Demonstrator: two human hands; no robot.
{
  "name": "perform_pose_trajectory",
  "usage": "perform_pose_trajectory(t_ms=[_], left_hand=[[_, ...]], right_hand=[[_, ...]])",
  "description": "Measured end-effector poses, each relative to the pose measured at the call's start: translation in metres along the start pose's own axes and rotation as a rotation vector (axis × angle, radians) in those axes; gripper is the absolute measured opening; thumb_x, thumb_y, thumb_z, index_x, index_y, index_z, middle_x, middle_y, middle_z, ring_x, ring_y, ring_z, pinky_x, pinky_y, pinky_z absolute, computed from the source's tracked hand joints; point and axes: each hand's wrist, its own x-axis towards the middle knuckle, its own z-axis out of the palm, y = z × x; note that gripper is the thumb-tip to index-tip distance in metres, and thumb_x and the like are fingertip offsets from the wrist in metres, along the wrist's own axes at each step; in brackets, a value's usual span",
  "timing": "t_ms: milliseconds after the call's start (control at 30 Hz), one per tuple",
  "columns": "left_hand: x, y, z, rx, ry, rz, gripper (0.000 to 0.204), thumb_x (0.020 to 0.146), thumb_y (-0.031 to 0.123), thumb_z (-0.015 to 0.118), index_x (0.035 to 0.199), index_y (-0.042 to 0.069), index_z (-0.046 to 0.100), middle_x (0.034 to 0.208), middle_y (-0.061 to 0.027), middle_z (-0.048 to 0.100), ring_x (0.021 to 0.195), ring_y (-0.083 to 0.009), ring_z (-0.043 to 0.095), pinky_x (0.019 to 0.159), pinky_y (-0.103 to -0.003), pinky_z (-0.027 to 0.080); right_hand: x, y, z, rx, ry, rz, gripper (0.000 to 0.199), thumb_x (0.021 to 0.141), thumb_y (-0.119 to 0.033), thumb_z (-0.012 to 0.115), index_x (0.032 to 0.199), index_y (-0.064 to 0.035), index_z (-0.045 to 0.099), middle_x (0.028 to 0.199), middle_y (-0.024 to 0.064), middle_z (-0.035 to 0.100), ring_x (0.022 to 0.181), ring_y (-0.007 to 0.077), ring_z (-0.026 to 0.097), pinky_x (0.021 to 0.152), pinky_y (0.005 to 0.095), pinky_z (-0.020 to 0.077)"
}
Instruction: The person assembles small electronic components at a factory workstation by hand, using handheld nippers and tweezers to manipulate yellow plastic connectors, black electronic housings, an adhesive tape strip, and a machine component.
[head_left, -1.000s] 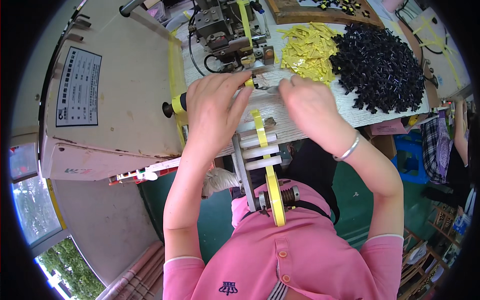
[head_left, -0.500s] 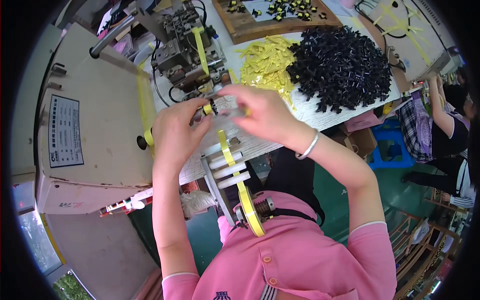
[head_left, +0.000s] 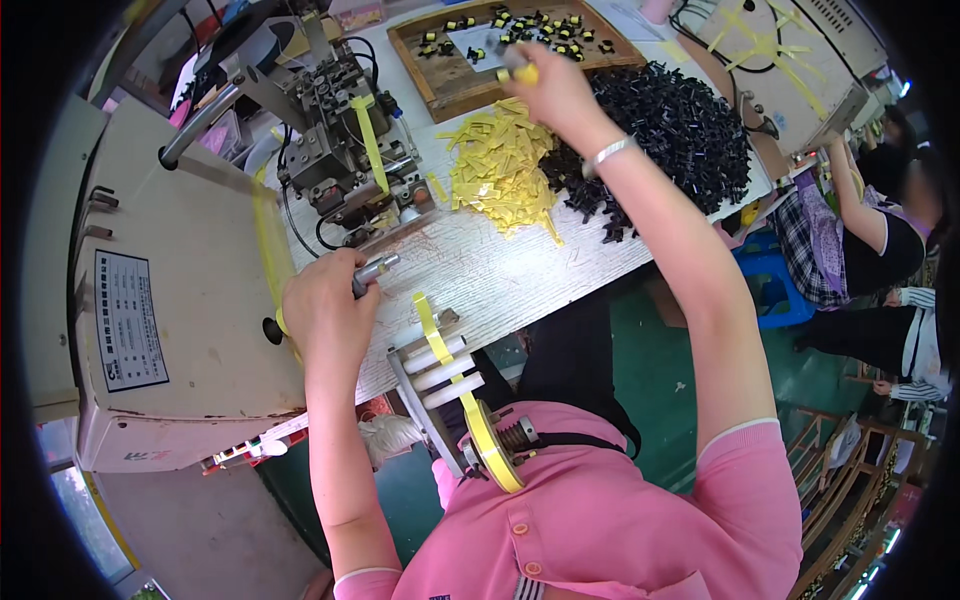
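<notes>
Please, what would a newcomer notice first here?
Probably the heap of black pieces, upper right on the white table, with yellow strips against its left side. Next come the right hand, with a blurred yellow object over the near edge of the wooden tray, and the left hand, near the machine, gripping a silver cylinder.

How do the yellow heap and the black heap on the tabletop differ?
Colour and shape: the yellow heap is of thin, flat strips; the black heap is of small, chunky pieces.
Spread: the black heap covers more tabletop than the yellow heap.
Place: the yellow heap lies nearer the metal machine; the black heap lies to its right.
Shared: both are loose, unsorted piles.
</notes>
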Motion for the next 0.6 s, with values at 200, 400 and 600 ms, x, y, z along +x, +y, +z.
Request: perform_pose_trajectory(t_ms=[200,400,600], left_hand=[[-0.006,-0.005,0.0,0.013,0.01,-0.017,0.022,0.063,0.008,0.071,0.082,0.008,0.061,0.079,-0.0077,0.063,0.077,-0.0279,0.06,0.066,-0.04,0.041],[-0.004,-0.003,-0.005,-0.095,0.03,0.058,0.02,0.064,0.005,0.068,0.083,0.006,0.062,0.08,-0.0117,0.063,0.076,-0.0323,0.06,0.066,-0.041,0.046],[-0.006,-0.005,-0.004,-0.007,0.019,0.017,0.019,0.069,0.005,0.065,0.088,0.005,0.063,0.084,-0.0142,0.063,0.078,-0.0337,0.06,0.067,-0.04,0.046]], right_hand=[[-0.023,-0.017,-0.041,-0.372,-0.248,-0.145,0.029,0.084,-0.03,0.063,0.083,-0.0019,0.067,0.068,0.0166,0.061,0.065,0.0342,0.061,0.065,0.0403,0.0487],[-0.08,-0.014,-0.026,-0.685,-0.5,-0.228,0.02,0.073,-0.013,0.066,0.093,-0.0087,0.064,0.09,0.011,0.057,0.084,0.0275,0.062,0.069,0.0377,0.0519],[-0.046,-0.023,-0.031,-0.393,-0.548,0.001,0.018,0.071,-0.008,0.062,0.088,-0.004,0.065,0.089,0.0148,0.063,0.086,0.0315,0.062,0.071,0.0416,0.0505]])
